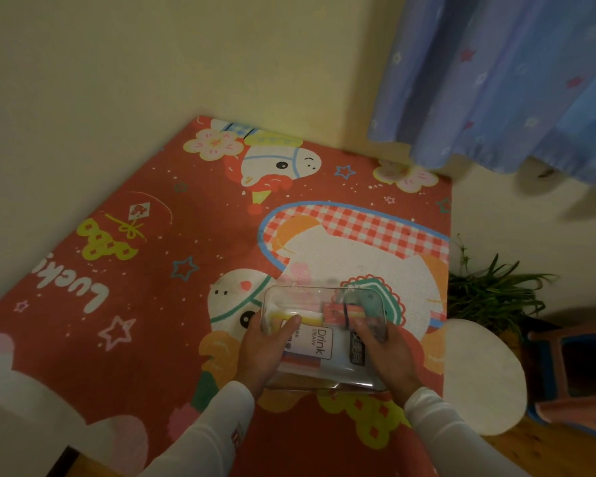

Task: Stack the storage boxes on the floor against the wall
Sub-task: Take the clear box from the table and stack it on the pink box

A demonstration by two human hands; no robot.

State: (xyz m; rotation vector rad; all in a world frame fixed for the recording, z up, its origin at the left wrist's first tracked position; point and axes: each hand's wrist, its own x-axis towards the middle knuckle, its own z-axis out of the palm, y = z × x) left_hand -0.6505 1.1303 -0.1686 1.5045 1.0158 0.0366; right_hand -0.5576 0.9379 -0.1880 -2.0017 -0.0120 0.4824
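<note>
A clear plastic storage box [324, 301] is held above the red cartoon mat [159, 270], low and right of centre in the head view. Inside it lie a white "Drink Straw" packet [320, 342] and small coloured items. My left hand [265, 352] grips the box's left side, thumb over the lid. My right hand [382, 352] grips its right side the same way. Both sleeves are white. The cream wall [117, 80] meets the mat along its left and far edges.
A blue star-patterned curtain [496, 80] hangs at the upper right. A green potted plant [489, 294] stands right of the mat, with a round white pad [479, 376] and a brown stool [578, 373] near it. Wooden floor shows at the lower right.
</note>
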